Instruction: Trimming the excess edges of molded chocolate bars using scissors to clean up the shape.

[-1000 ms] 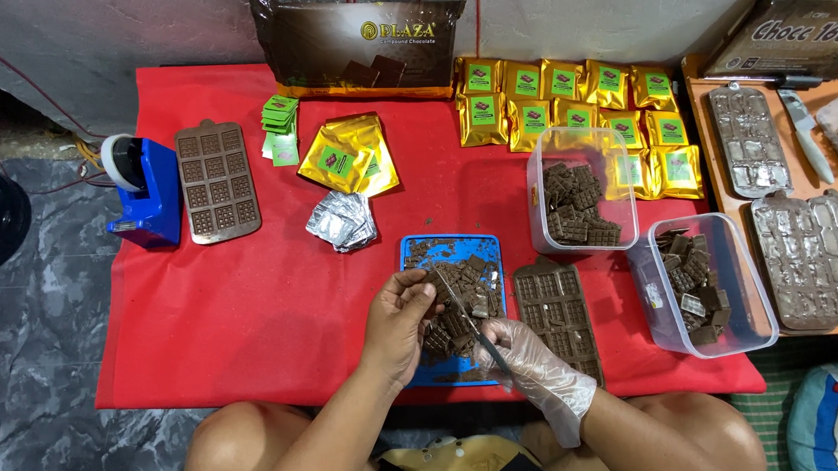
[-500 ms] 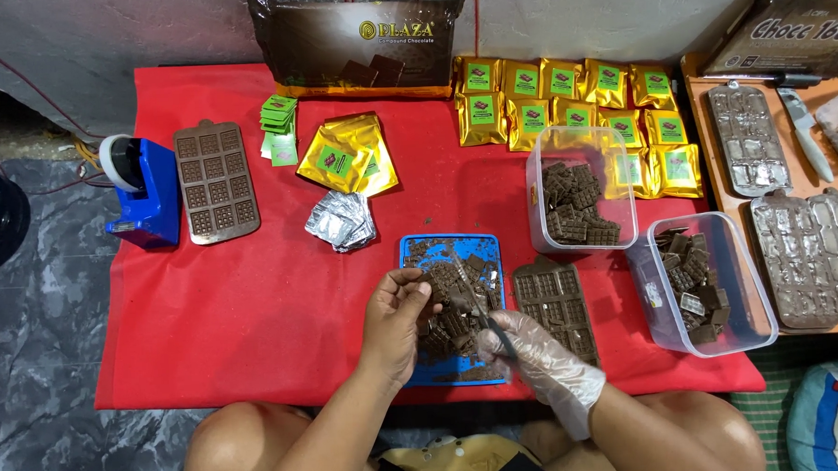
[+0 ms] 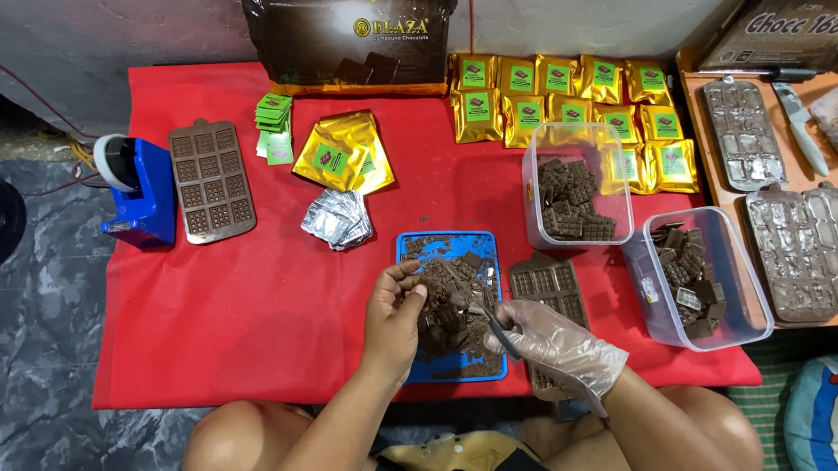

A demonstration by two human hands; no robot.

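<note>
Red cloth (image 3: 252, 299) covers the low table. Farthest left on it stands one blue tape dispenser (image 3: 139, 191), and just beside that lies one brown silicone mould (image 3: 213, 179), empty. Next come one small stack of green labels (image 3: 275, 127), a loose pile of gold pouches (image 3: 345, 152) (about three, overlapping) and a heap of silver foil wrappers (image 3: 338, 217), too bunched to count.

At the front middle lies one blue tray (image 3: 408, 246) piled with broken chocolate pieces (image 3: 450, 295). The bare left hand (image 3: 394, 312) rests on the tray's left side, fingers curled and pinching one small chocolate piece at the fingertips. The gloved right hand (image 3: 557, 342) is closed around a thin dark tool (image 3: 496, 328), its tip touching the pile.

Behind, one large dark chocolate bag (image 3: 354, 40) leans on the wall. Right of the tray lies a second brown mould (image 3: 549, 291), partly under the glove. Two clear plastic tubs (image 3: 577, 186) (image 3: 699, 280) hold chocolate squares. About fourteen gold packets (image 3: 564, 97) lie in rows behind them. Far right, an orange tray (image 3: 707, 148) carries three clear moulds in view and one knife (image 3: 800, 125).
</note>
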